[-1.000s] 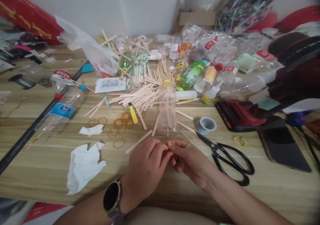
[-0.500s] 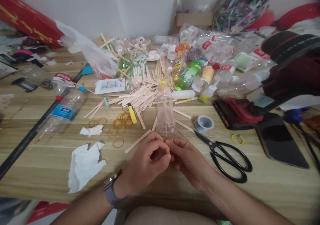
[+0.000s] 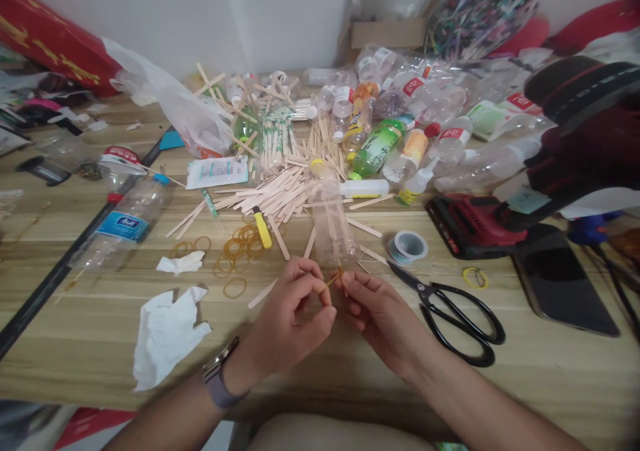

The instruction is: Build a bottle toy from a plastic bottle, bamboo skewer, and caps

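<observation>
A clear plastic bottle (image 3: 329,214) with a yellow cap lies in front of me, its base toward my hands. A thin wooden stick (image 3: 339,262) protrudes from the base end. My right hand (image 3: 373,301) pinches the stick's near end, where a brown rubber band (image 3: 334,278) is looped. From there the band runs, stretched, to the curled fingers of my left hand (image 3: 299,311), which hold its other end. The left thumb stands slightly apart from the fingertips. How many turns the band makes is too small to tell.
Loose rubber bands (image 3: 243,245), a yellow-handled tool (image 3: 263,229) and torn tissue (image 3: 167,337) lie left. Scissors (image 3: 450,317), a wire spool (image 3: 408,247), a phone (image 3: 565,281) and a red-black power tool (image 3: 475,227) lie right. Wooden sticks (image 3: 280,194) and plastic bottles (image 3: 380,147) crowd the back.
My left hand has drawn away to the left from the right hand, stretching the rubber band between them. The bottle has tilted, its cap end shifting slightly left.
</observation>
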A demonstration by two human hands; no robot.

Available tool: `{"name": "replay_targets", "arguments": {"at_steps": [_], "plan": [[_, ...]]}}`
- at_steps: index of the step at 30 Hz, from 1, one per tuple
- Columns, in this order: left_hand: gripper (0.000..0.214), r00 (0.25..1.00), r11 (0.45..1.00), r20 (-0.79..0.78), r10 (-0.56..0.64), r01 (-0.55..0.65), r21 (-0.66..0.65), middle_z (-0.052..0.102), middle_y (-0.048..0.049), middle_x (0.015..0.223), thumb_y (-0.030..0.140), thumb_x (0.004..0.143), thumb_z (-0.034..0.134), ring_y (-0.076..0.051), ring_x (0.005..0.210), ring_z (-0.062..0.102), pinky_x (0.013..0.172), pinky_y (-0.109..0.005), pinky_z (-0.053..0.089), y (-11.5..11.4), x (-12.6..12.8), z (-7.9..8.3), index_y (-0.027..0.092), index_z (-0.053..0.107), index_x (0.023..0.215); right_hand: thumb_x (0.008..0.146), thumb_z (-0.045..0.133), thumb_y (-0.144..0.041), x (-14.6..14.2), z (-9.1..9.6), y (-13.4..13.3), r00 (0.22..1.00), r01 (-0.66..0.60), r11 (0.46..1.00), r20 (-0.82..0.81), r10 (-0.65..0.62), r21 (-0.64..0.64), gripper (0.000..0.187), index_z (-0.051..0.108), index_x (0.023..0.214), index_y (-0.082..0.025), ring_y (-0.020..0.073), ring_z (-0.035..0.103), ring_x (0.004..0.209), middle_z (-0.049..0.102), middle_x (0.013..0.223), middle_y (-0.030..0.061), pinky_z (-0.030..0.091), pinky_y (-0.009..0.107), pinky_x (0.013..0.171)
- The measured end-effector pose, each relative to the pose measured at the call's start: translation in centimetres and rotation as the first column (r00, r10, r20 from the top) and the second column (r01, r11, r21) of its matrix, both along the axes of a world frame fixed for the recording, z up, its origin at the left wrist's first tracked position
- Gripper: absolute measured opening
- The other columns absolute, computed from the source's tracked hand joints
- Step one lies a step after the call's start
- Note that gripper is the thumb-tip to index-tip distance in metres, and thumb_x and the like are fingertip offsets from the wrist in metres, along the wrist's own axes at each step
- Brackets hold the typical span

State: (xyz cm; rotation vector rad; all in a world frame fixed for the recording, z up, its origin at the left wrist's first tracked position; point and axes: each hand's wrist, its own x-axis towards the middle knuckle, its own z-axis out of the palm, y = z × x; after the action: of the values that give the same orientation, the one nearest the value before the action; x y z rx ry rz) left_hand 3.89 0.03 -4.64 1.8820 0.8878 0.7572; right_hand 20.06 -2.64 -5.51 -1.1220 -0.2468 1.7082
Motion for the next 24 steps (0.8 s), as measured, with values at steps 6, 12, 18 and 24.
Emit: {"name": "replay_targets", "arguments": {"at_steps": [6, 12, 18, 24], "plan": [[0.011, 0.980, 0.981, 0.078, 0.185, -0.180, -0.068, 0.054, 0.0028, 0.075, 0.018, 0.082, 0.058, -0.009, 0.058, 0.045, 0.053, -0.021, 0.037, 0.4, 0.5, -0.5, 0.021, 0.051, 0.074, 0.045, 0.099, -0.044, -0.4, 0.1, -0.4, 1.000, 0.000, 1.000, -0.028, 0.000, 0.025, 0.050, 0.065, 0.066, -0.014, 0.0049, 0.032, 0.051, 0.050, 0.063, -0.0031, 0.024, 0.017, 0.043], [0.018, 0.927, 0.911, 0.034, 0.373, -0.359, -0.206, 0.042, 0.0087, 0.060, 0.026, 0.088, 0.055, -0.009, 0.051, 0.040, 0.049, -0.021, 0.034, 1.2, 1.1, -1.1, 0.022, 0.043, 0.075, 0.051, 0.097, -0.048, 0.0, -0.2, -0.4, 0.998, 0.030, 0.995, 0.058, -0.035, 0.093, 0.050, 0.065, 0.071, -0.016, 0.0062, 0.034, 0.053, 0.051, 0.068, -0.0025, 0.026, 0.019, 0.046], [0.014, 0.977, 0.976, 0.002, 0.215, -0.215, -0.034, 0.068, -0.0010, 0.086, 0.028, 0.092, 0.058, -0.013, 0.074, 0.060, 0.067, -0.025, 0.047, 1.0, 1.0, -0.9, 0.021, 0.067, 0.101, 0.053, 0.093, -0.058, -0.2, -0.6, -0.4, 0.992, -0.033, 0.995, 0.127, 0.021, 0.098, 0.054, 0.063, 0.072, -0.018, 0.0090, 0.037, 0.053, 0.047, 0.060, -0.0034, 0.028, 0.021, 0.048], [0.018, 0.971, 0.968, -0.032, 0.236, -0.238, -0.081, 0.073, -0.0027, 0.084, 0.032, 0.090, 0.062, -0.016, 0.076, 0.064, 0.067, -0.026, 0.048, 1.4, 1.3, -0.7, 0.020, 0.075, 0.089, 0.066, 0.083, -0.066, -0.7, -1.3, -0.8, 0.950, -0.130, 0.971, 0.306, 0.065, 0.199, 0.054, 0.058, 0.069, -0.018, 0.0095, 0.037, 0.053, 0.044, 0.059, -0.0037, 0.030, 0.023, 0.047]]}}
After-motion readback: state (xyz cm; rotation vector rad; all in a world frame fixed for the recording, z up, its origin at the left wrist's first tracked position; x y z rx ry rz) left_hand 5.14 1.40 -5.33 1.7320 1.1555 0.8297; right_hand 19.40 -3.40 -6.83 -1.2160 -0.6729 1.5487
